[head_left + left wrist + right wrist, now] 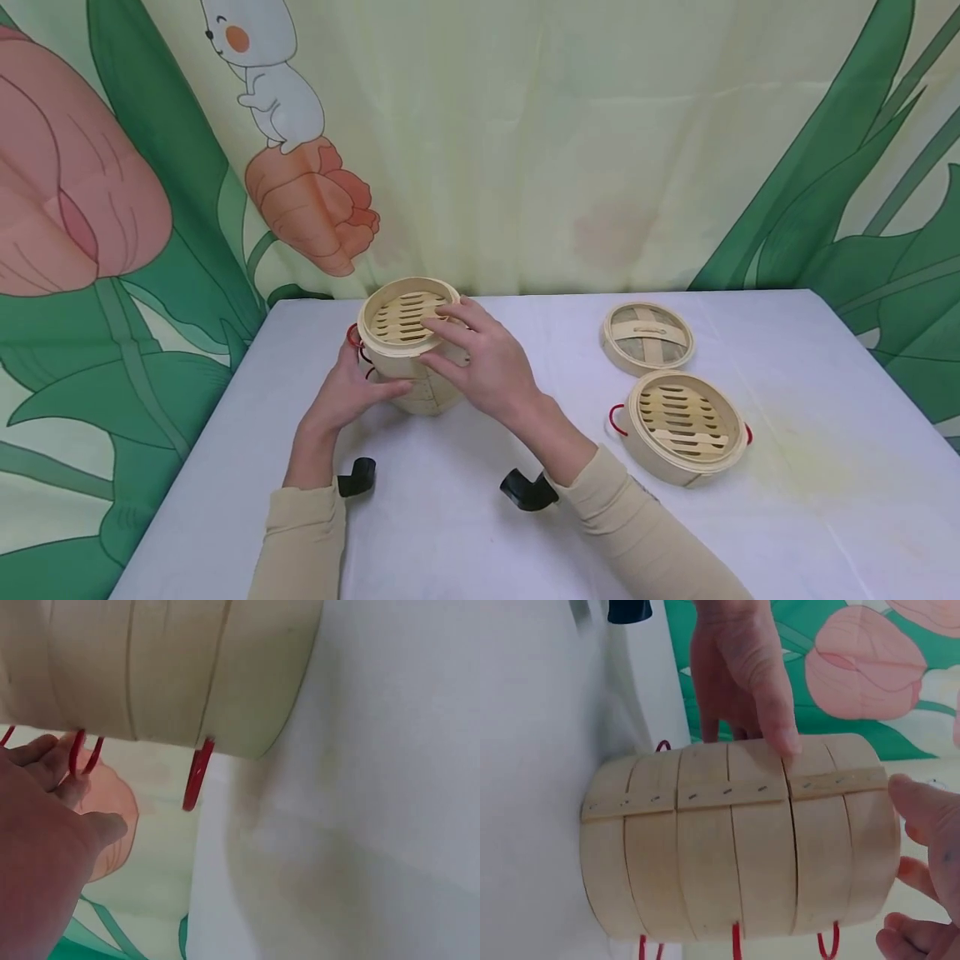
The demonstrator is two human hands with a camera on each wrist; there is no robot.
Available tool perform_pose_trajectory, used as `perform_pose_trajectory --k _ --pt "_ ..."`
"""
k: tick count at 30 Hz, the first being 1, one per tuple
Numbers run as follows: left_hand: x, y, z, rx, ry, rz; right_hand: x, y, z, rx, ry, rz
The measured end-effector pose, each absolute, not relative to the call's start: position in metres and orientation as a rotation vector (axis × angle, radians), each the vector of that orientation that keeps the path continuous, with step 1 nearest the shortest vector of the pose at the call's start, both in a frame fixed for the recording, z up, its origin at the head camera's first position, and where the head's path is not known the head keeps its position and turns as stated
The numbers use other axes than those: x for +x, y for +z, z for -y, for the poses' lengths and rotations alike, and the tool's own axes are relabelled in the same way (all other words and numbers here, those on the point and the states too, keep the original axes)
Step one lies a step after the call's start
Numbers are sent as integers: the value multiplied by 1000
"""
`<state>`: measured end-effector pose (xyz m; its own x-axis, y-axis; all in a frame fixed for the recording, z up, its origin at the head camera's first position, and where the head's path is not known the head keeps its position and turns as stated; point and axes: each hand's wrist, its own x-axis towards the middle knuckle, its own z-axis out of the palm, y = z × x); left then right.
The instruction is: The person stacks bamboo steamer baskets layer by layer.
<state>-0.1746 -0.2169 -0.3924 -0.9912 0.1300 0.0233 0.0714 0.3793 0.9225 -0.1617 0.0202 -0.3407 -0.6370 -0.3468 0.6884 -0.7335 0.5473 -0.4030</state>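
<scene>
A stack of three bamboo steamer baskets stands on the white-covered table, the top one showing its slatted base. In the right wrist view, the stapled seams on the basket walls run nearly in line. My left hand is at the stack's left side, thumb against the wall and fingers beside the red handles. At the right of the top rim is my right hand; its thumb touches the rim, and its other fingers are spread loosely over the top.
To the right lies another slatted steamer basket with red handles. A woven bamboo lid with a strap handle sits just behind it. Black curved pieces stick out by both wrists. A printed curtain hangs behind the table.
</scene>
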Motion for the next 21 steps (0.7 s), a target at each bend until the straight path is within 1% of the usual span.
perform_pose_trajectory --k 4,8,15,21 --pt "-172 -388 223 132 1695 -2583 -161 -340 -26 868 928 2192" --pt "-169 -384 227 128 1707 -2584 -160 -338 -33 873 935 2152" --pt "-167 -376 232 201 1790 -2587 -156 -329 -44 900 949 2140" --pt "-168 -362 226 222 1795 -2622 -146 -324 -62 858 930 2168"
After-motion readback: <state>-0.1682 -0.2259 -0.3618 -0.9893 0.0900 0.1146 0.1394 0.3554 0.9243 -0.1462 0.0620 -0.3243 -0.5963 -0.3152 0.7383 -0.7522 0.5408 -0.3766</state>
